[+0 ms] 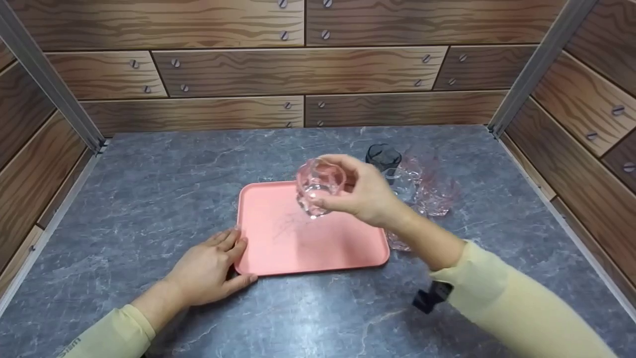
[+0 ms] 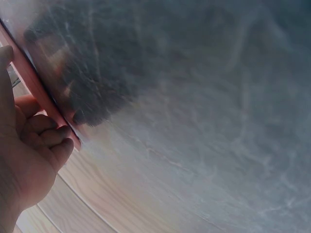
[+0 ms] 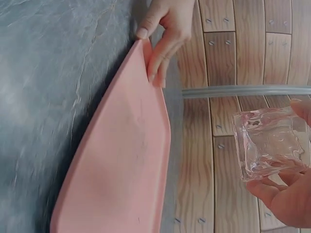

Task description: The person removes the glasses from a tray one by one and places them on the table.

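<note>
My right hand [image 1: 370, 194] holds a clear glass cup [image 1: 320, 186] above the pink tray [image 1: 318, 248], thumb on the near side and fingers behind. Square-cornered thick glass shows on this cup [image 3: 267, 141] in the right wrist view, gripped between the thumb and fingers of the right hand [image 3: 294, 199]. At the tray's front left corner, my left hand [image 1: 208, 268] grips the rim, its thumb along the front edge and its fingers at the left edge. The left wrist view shows these fingers [image 2: 51, 138] bent against the tray's edge [image 2: 36, 87].
Right of the tray stand several glass cups: a dark grey one [image 1: 383, 156] at the back, a clear one [image 1: 401, 185] partly behind the right hand, and pink-tinted ones [image 1: 437, 196]. Wood-patterned walls [image 1: 298, 72] enclose the grey marbled table [image 1: 164, 174] at the back and sides.
</note>
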`<state>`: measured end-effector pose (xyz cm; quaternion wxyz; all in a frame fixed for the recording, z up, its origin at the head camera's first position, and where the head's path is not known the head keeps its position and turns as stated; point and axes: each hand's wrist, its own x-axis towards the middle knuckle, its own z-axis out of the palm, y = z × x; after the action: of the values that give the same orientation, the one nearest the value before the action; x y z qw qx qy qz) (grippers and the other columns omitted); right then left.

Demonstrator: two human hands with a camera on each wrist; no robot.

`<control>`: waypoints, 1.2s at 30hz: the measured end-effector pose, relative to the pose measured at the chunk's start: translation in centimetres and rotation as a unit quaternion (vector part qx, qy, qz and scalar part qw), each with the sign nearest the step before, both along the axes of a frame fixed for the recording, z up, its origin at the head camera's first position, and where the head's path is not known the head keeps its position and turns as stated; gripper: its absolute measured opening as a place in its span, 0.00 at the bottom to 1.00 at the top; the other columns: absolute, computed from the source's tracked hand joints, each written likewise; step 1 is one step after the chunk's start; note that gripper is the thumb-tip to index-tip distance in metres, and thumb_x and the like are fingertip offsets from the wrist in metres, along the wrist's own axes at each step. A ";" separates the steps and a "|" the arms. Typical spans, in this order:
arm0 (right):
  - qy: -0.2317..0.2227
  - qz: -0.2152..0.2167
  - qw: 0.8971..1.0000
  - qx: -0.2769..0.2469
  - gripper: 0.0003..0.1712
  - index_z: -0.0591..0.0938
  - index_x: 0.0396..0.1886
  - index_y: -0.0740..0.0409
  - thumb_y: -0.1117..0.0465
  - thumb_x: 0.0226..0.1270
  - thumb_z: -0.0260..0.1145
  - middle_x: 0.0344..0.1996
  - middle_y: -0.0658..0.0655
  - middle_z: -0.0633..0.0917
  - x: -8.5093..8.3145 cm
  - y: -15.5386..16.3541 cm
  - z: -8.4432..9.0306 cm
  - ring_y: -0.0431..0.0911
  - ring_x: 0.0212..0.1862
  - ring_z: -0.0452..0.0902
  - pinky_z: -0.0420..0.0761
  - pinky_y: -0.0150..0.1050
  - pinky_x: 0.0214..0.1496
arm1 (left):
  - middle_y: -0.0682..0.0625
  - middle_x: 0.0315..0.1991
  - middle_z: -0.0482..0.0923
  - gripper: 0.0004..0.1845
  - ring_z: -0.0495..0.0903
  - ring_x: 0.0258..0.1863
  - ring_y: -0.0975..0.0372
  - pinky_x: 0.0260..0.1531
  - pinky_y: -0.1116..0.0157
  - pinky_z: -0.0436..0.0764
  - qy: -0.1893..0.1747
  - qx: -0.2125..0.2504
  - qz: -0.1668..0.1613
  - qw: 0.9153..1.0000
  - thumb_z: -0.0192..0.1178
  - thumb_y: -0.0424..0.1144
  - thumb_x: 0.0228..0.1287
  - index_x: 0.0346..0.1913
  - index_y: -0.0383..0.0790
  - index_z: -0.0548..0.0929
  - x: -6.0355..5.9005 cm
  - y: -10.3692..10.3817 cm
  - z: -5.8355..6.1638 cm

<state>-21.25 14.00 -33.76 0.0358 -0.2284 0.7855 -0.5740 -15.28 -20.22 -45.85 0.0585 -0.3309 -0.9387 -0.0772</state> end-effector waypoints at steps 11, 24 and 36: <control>0.013 -0.049 0.997 0.054 0.46 0.78 0.73 0.53 0.60 0.53 0.87 0.57 0.57 0.86 0.3 7.2 1.5 0.59 0.53 0.83 0.87 0.39 0.50 | 0.28 0.71 0.73 0.44 0.75 0.70 0.38 0.70 0.45 0.75 -0.002 0.003 0.001 1.000 0.57 0.66 0.75 0.70 0.26 0.78 0.0 -0.1 0.0; 0.052 -0.068 0.993 0.086 0.42 0.76 0.74 0.58 0.71 0.59 0.81 0.58 0.60 0.86 1.4 16.0 1.6 0.51 0.49 0.84 0.87 0.34 0.43 | 0.27 0.70 0.73 0.44 0.76 0.69 0.38 0.70 0.45 0.75 0.002 0.001 -0.003 1.000 0.57 0.66 0.75 0.70 0.25 0.78 0.1 0.1 0.2; 0.055 -0.068 0.995 0.057 0.42 0.75 0.73 0.66 0.81 0.58 0.76 0.56 0.58 0.88 1.7 21.4 -0.2 0.47 0.47 0.87 0.88 0.33 0.42 | 0.27 0.70 0.73 0.44 0.76 0.69 0.39 0.69 0.45 0.75 0.002 0.003 -0.002 1.000 0.57 0.67 0.75 0.70 0.25 0.78 0.0 0.0 0.2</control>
<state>-19.57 35.40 -33.96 -0.0337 -0.2035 0.8314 -0.5160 -15.29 -20.17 -45.65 0.0611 -0.3329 -0.9376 -0.0800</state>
